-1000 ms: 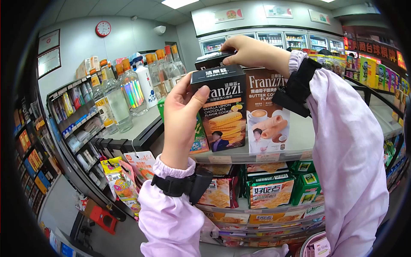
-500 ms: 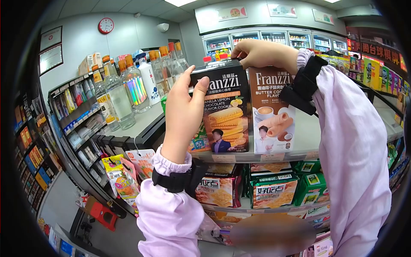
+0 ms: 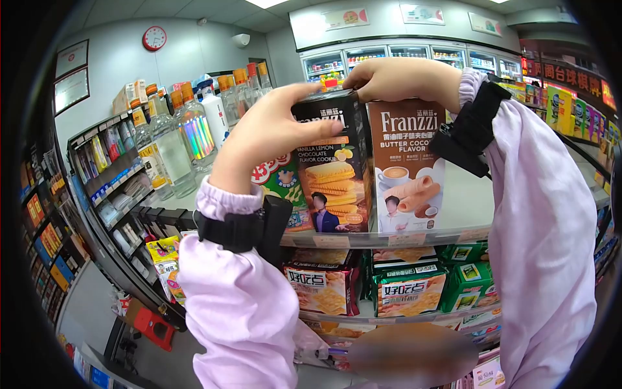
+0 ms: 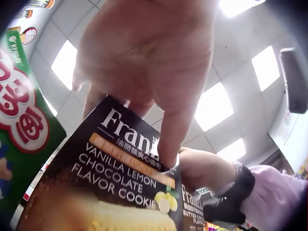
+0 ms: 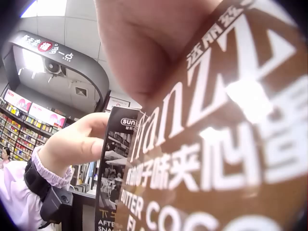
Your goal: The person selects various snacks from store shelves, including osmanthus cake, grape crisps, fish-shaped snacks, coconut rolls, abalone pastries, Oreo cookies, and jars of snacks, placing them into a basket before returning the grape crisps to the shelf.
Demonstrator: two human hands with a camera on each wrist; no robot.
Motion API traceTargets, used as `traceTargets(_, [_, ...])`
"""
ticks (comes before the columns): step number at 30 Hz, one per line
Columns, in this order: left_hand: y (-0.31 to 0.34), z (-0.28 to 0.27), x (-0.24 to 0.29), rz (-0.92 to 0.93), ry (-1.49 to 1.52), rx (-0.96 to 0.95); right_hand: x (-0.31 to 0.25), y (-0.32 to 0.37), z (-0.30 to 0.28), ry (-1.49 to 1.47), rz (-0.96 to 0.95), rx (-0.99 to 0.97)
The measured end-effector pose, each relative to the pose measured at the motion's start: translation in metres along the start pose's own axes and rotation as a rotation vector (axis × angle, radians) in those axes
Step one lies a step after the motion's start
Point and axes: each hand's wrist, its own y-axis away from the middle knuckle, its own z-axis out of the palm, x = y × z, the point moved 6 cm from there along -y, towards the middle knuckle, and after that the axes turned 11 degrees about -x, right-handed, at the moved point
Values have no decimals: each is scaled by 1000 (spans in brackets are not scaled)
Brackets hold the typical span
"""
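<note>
A black Franzzi vanilla lemon chocolate cookie box [image 3: 334, 168] stands upright on the shelf. My left hand [image 3: 275, 126] is at its upper left, thumb against the printed front and fingers over the top edge, as the left wrist view also shows. A brown Franzzi butter coconut box [image 3: 408, 152] stands to its right. My right hand [image 3: 405, 81] arches over the brown box, fingers bent down at the black box's rear right corner. Those fingertips are hidden behind the boxes, so I cannot tell what they hold. A green snack box [image 4: 24, 106] stands left of the black one.
Glass bottles [image 3: 172, 139] stand on the counter at left. Below the boxes, a lower shelf holds red and green biscuit packs [image 3: 408, 288]. Hanging snack bags [image 3: 165, 266] are at lower left. Drink fridges [image 3: 363, 58] line the back wall.
The second black box, held by my right hand behind the front one, has dropped out of sight. My left hand has shifted from the front box's left side to over its top.
</note>
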Motion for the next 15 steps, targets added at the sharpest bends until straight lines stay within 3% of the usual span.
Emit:
traceTargets(1, [-3,4,-2,-19,136,-156,1,-6,-2,4,-22,-9])
traceTargets(2, [-5,2,-5,6,167,-129,3,-10,-3,6,-44,-18])
traceTargets(8, [-4,-5,15,16,-425,43,6,-15,-4,-17,-80,51])
traceTargets(12, [-3,3,11,67,-301,103,9,-14,-1,-35,-80,73])
traceTargets(15, [-9,2,13,-32,-225,-60,2,-6,0,9,-57,44])
